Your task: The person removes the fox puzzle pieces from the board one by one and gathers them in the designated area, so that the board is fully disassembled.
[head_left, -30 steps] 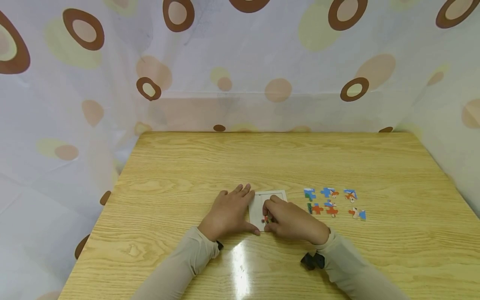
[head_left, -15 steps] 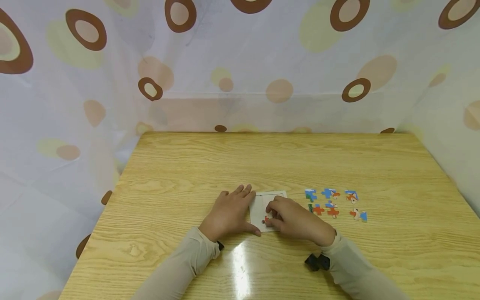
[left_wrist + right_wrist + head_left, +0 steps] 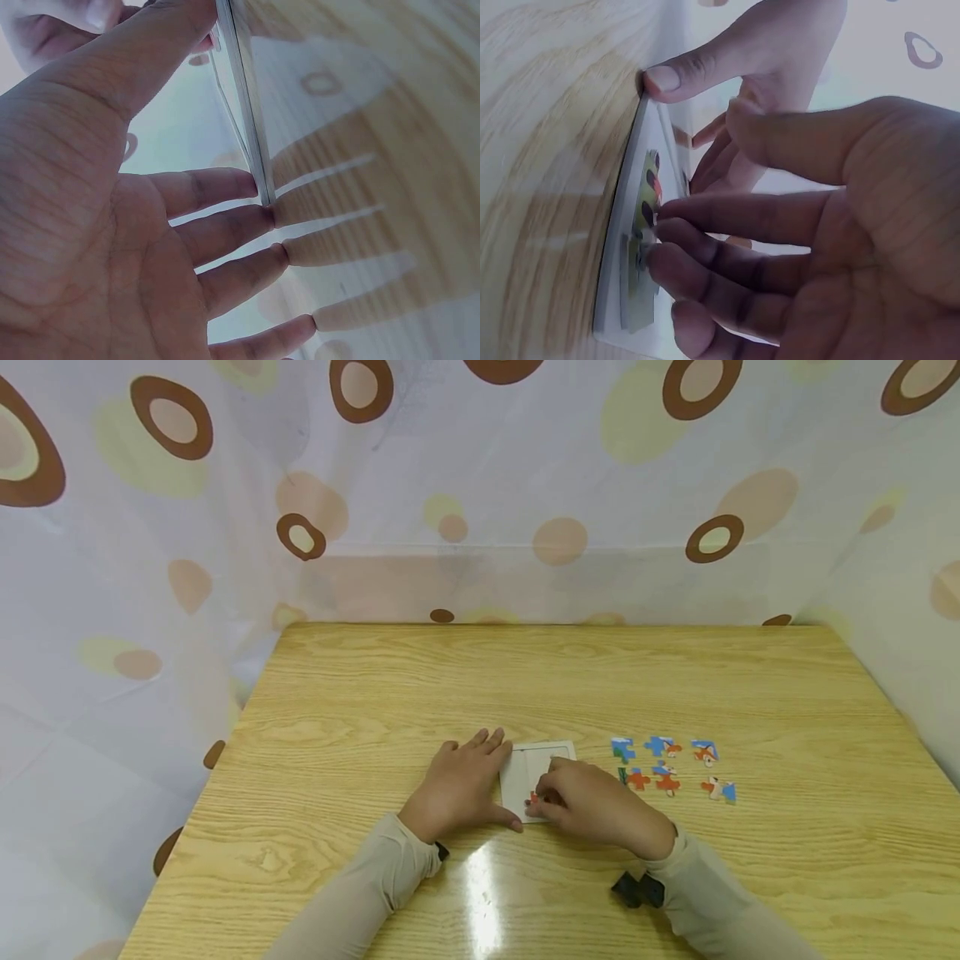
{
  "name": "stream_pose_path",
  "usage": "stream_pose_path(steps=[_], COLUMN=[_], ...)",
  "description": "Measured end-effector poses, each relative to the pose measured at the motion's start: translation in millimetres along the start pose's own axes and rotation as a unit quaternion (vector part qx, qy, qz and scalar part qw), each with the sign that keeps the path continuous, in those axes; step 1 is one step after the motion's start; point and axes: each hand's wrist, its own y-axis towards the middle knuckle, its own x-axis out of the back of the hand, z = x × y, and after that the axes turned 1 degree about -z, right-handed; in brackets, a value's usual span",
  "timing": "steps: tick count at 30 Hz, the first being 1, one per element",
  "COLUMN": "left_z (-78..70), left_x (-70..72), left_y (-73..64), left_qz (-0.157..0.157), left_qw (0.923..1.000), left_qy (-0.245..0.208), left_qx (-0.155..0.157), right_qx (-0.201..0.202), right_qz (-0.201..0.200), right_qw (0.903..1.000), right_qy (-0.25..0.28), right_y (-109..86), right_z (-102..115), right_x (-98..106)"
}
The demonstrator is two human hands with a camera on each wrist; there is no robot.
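A thin white puzzle board (image 3: 513, 777) lies on the table between the two hands. My left hand (image 3: 457, 785) rests spread at its left side, with the thumb at the near corner and fingertips at the board's edge (image 3: 251, 120). Over the board's near right part, my right hand (image 3: 600, 802) has its fingers bent loosely. In the right wrist view its fingertips touch jigsaw pieces on the board, a green one with dark spots and red (image 3: 649, 202) and a pale green one (image 3: 637, 292). The right thumb (image 3: 795, 146) stands apart from the fingers. From above, the right hand covers most of these pieces.
Several loose jigsaw pieces lie right of the board, among them a blue and green one (image 3: 622, 748), a red one (image 3: 666, 781) and a blue and white one (image 3: 718, 789). The wooden table (image 3: 390, 677) ends at a patterned curtain (image 3: 510, 485).
My right hand has shifted slightly right, and its fingers have lifted and settled again over the pieces. The left hand stays at the board's side.
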Motion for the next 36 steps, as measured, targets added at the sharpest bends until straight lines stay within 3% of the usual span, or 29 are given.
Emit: stream_pose_path(steps=[7,11,18,36], left_z=[1.2,1.6,0.9,1.4], left_x=[-0.6,-1.6,-2.8,-0.5], left_y=[0.0,0.2,0.8,0.5], left_qz=[0.001,-0.001,0.003,0.002], left_qw=[1.0000,1.0000,1.0000,0.9999], left_qy=[-0.005,-0.007,-0.008,-0.012], left_qx=[0.000,-0.001,-0.003,-0.001], right_qx=[0.027,0.018,0.010,-0.019], right_qz=[0.002,-0.014,0.002,-0.006], right_qw=[0.9996,0.9997,0.9999,0.9996], right_qy=[0.002,-0.001,0.002,0.021], right_y=[0.0,3.2,9.3,12.8], right_z=[-1,-2,-5,-5], right_x=[-2,-5,-9,-11])
